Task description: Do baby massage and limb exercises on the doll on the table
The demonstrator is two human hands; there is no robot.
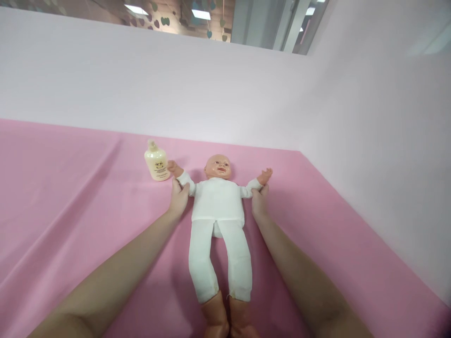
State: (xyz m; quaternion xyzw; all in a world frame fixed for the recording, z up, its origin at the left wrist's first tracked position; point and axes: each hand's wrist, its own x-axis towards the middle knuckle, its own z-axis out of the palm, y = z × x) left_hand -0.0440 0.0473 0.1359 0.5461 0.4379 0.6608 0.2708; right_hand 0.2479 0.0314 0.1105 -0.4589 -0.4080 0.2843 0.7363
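A baby doll with a white cloth body lies on its back on the pink sheet, head away from me and feet toward me. Its arms are spread out to both sides. My left hand is closed around the doll's forearm on the left, thumb on top. On the other side my right hand grips the doll's right-side forearm just below its plastic hand. Some of my fingers are hidden under the doll's arms. A pump bottle of pale yellow liquid stands beside the doll's left-side hand.
A white wall runs behind the pink surface, and another white wall rises along the right. Folds crease the sheet at the left. Above the back wall is an opening with ceiling lights and hanging decorations.
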